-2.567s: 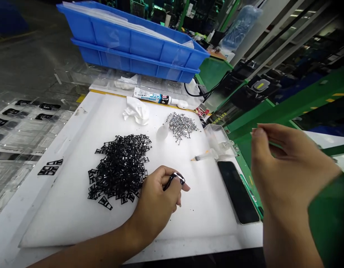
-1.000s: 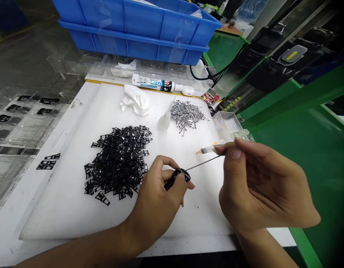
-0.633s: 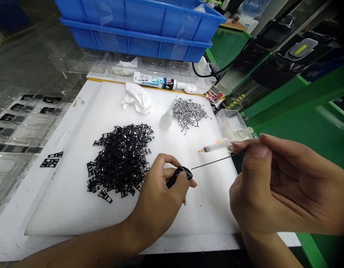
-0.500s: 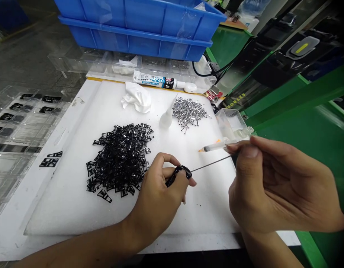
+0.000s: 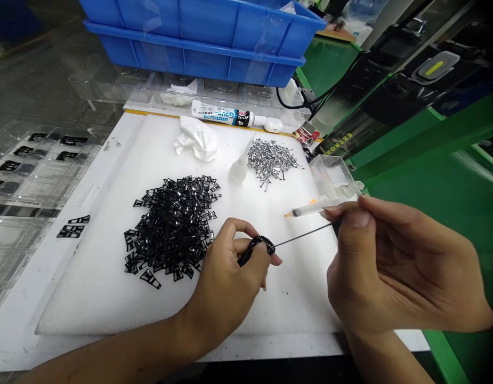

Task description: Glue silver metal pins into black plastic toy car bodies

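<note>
Held piece: one small curved glossy black piece (image 5: 268, 245), raised over the white slab (image 5: 90, 304) on the white counter (image 5: 14, 341); partly covered by fingers.
Left hand: the person's left hand (image 5: 230, 277), pinched narrow about that piece.
Right hand: the person's right hand (image 5: 402, 272), thumb and forefinger closed on a thin dark straight rod (image 5: 304, 234).
Rod: slants towards 8 o'clock, tip at the piece's edge; from where I stand, contact cannot be told.
Step in hand: fine work on the piece with the rod, by my judgement.
Next move: calls for a steady piece, a light touch and a well-aligned tip.
Black frames: heap of small flat openwork black frames (image 5: 172, 229), 9 to 10 o'clock of the piece.
Silver pins: pile of small shiny metal pins (image 5: 270, 160), 12 o'clock.
Syringe: clear, orange-tipped syringe (image 5: 310, 208), 2 o'clock.
</note>
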`<state>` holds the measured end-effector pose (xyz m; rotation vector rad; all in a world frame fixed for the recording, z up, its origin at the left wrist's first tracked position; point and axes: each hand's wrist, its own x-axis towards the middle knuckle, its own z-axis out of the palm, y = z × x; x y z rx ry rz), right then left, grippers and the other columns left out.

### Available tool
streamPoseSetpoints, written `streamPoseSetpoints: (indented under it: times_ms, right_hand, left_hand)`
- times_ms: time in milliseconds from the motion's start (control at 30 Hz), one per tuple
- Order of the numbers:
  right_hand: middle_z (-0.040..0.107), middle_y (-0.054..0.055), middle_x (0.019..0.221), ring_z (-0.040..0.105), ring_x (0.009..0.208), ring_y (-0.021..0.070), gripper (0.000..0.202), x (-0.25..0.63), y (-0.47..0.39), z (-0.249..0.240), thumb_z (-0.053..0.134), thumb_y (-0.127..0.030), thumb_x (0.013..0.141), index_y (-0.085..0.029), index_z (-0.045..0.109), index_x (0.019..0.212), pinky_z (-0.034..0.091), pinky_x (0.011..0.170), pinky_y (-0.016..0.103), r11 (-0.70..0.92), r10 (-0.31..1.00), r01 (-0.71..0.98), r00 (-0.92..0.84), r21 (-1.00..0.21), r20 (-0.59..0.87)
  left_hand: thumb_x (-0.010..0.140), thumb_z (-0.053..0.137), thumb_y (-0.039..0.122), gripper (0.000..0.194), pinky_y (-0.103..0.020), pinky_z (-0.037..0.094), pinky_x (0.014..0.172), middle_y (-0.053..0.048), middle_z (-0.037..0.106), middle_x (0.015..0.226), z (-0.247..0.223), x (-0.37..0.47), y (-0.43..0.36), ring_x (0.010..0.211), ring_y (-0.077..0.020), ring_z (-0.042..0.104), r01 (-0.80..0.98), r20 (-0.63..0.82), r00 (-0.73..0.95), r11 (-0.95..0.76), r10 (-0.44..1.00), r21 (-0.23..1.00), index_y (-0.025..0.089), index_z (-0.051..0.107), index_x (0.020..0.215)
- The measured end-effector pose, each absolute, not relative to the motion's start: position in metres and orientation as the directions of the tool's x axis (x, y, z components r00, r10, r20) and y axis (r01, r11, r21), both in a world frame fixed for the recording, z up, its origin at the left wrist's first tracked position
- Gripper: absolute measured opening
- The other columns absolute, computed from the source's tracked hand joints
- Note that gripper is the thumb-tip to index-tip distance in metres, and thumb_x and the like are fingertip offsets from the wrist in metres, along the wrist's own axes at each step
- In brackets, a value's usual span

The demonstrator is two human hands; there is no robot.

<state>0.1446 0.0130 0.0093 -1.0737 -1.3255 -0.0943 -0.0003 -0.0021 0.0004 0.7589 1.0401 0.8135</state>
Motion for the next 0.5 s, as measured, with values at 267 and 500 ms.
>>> streamPoseSetpoints:
  times_ms: [267,500]
  right_hand:
    - [0.073,0.004,0.092,0.071,0.079,0.0198,0.037,0.149,0.015,0.004,0.072,-0.001,0.078,-0.02,0.073,0.11,0.055,0.066,0.035,0.578,0.494,0.624,0.247,-0.526,0.834]
    - [0.073,0.002,0.104,0.068,0.083,0.0139,0.045,0.155,-0.008,0.023,0.069,0.002,0.078,-0.02,0.07,0.117,0.058,0.079,0.028,0.529,0.697,0.595,0.101,-0.605,0.709]
  left_hand:
    - [0.094,0.056,0.029,0.012,-0.02,0.037,0.049,0.001,0.074,0.082,0.0,-0.001,-0.003,0.056,-0.0082,0.049,-0.205,-0.431,0.286,0.494,0.856,0.845,0.025,0.045,0.097]
    - [0.088,0.062,0.033,0.02,-0.022,0.036,0.046,-0.005,0.074,0.081,0.004,0.0,-0.001,0.054,-0.0097,0.049,-0.24,-0.429,0.263,0.489,0.864,0.839,0.022,0.047,0.096]
